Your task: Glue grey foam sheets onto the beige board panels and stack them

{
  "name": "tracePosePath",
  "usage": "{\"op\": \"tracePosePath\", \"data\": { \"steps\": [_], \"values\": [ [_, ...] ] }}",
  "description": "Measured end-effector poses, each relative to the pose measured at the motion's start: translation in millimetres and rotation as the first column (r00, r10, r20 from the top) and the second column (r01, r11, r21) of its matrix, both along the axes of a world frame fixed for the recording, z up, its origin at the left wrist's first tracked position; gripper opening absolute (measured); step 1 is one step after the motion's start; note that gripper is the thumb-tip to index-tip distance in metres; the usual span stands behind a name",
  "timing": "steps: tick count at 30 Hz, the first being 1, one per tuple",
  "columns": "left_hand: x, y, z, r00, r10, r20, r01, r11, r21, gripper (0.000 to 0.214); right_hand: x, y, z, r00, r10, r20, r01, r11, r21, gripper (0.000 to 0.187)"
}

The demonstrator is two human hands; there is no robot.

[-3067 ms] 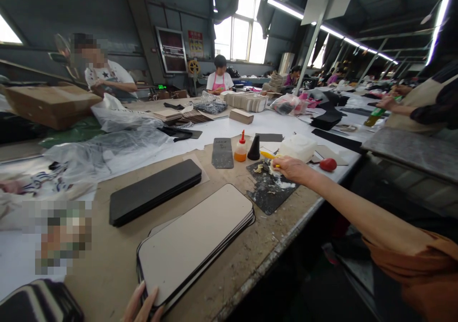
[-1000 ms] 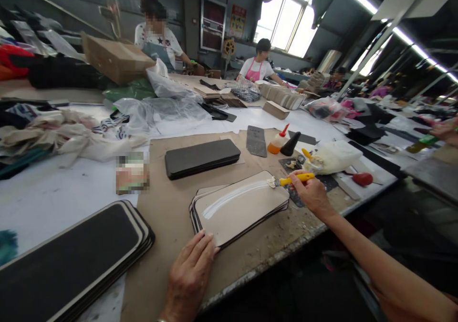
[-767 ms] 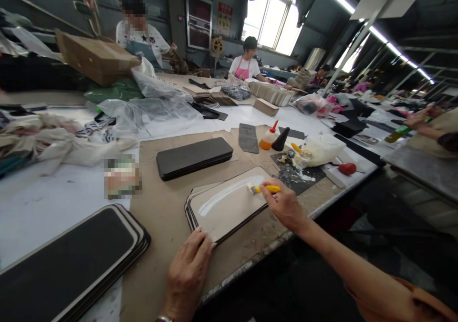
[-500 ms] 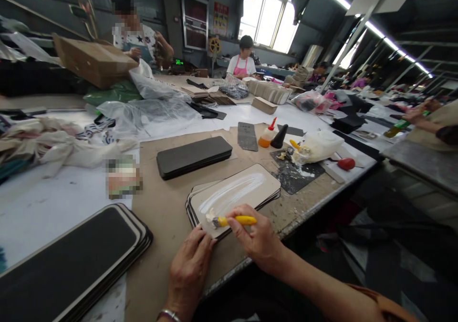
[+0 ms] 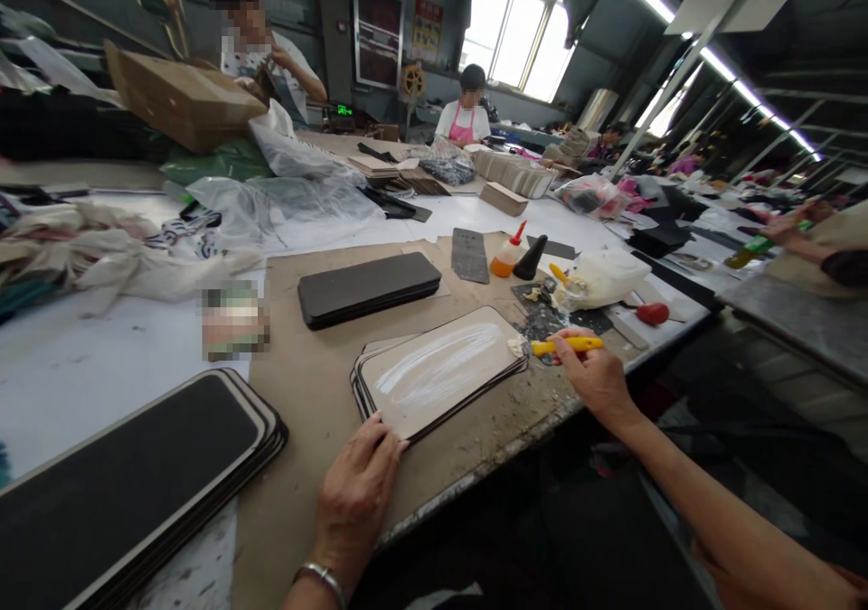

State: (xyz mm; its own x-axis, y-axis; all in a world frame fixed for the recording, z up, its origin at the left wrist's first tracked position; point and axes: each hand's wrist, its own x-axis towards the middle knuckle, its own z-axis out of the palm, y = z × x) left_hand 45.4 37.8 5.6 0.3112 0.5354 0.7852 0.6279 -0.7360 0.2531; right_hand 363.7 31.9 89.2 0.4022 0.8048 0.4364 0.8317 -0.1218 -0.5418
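Observation:
My right hand (image 5: 593,375) is closed around the yellow handle of a brush (image 5: 570,345). Its bristles carry whitish paste and are at the right end of a beige panel (image 5: 467,380). That rounded panel tops a slightly fanned stack, and white streaks of paste run along its face. At the near left corner of the stack, my left hand (image 5: 359,483) rests with fingers stretched out, fingertips touching the edge. A plastic bag of paste (image 5: 607,276), with another yellow handle by its mouth, lies on a dark, smeared board (image 5: 542,307) beyond my right hand.
Behind the panel lies a stack of black panels (image 5: 370,289); larger black panels (image 5: 149,465) are at left. An orange-filled bottle (image 5: 508,253), a dark cone (image 5: 531,259) and a red-handled tool (image 5: 652,313) stand or lie farther right. Co-workers sit across the table.
My right hand has carried the brush right and away, from the panel's near left end to its right end. The white streaks are broader now. My left hand stays at the corner.

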Motion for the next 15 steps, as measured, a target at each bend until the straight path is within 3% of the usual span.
{"op": "tracePosePath", "data": {
  "steps": [3,6,9,12,15],
  "values": [
    [0,0,-1.3,1.0,0.0,0.001,0.0,1.0,0.012,0.01,5,10,6.2,0.993,0.014,0.116,-0.019,0.999,0.044,0.032],
    [0,1,-1.8,1.0,0.006,-0.006,-0.006,1.0,0.019,0.011,-2,15,7.6,0.97,0.116,0.214,-0.129,0.99,0.048,0.031],
    [0,0,-1.0,1.0,-0.005,-0.009,0.005,1.0,0.01,0.011,-11,16,8.6,0.964,0.22,0.15,-0.216,0.976,-0.04,0.03],
    [-1,0,-1.2,1.0,-0.011,-0.011,0.011,1.0,0.0,0.011,-12,20,15.2,0.983,0.173,0.056,-0.17,0.984,-0.053,0.028],
    [-2,-1,-4.0,1.0,-0.011,-0.008,0.011,1.0,-0.021,0.012,-5,32,24.0,0.985,0.138,0.107,-0.141,0.99,0.014,0.026]
  ]
}}
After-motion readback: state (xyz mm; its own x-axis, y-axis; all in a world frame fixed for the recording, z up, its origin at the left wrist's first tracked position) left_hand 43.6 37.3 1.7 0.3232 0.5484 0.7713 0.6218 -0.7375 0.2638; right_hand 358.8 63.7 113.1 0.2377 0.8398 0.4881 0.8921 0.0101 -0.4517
